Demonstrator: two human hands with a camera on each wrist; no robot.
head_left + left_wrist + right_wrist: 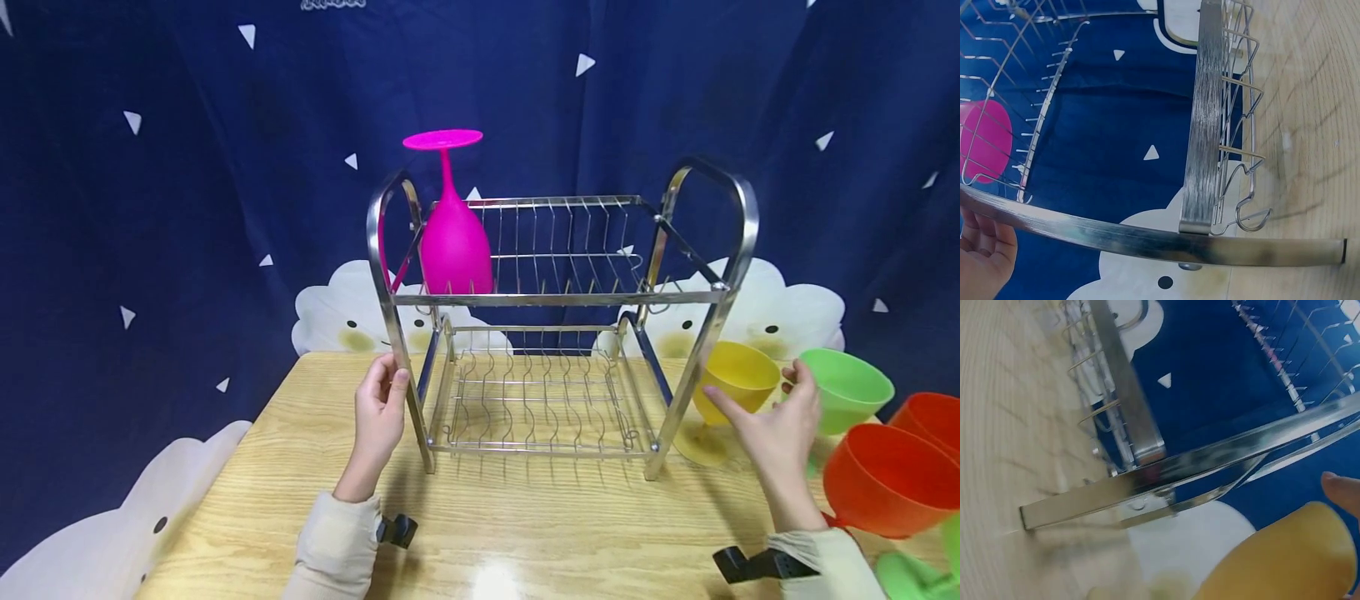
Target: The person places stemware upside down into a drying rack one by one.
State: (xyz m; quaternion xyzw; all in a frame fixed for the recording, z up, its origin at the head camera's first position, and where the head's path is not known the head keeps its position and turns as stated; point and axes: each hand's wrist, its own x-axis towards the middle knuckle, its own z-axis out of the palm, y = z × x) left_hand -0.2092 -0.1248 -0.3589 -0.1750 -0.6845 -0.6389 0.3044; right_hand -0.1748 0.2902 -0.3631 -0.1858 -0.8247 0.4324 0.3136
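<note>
A two-tier metal dish rack [555,299] stands on the wooden table. My left hand [380,408] is at its left front upright, fingers curled against the metal; the left wrist view shows these fingers partly hidden by the bar. Upside down on the upper tier, at the left, is a pink goblet [456,246]. Beyond the right upright stands a yellow goblet [738,371]. My right hand [780,429] spreads thumb and fingers around its bowl. In the right wrist view, the thumb [1342,490] is apart from the yellow bowl [1291,556].
To the right are a green goblet [843,387], a red goblet [892,483] with another red one behind it, and a green piece [911,577] at the corner. A dark blue curtain [510,92] with white clouds hangs behind the table [525,517].
</note>
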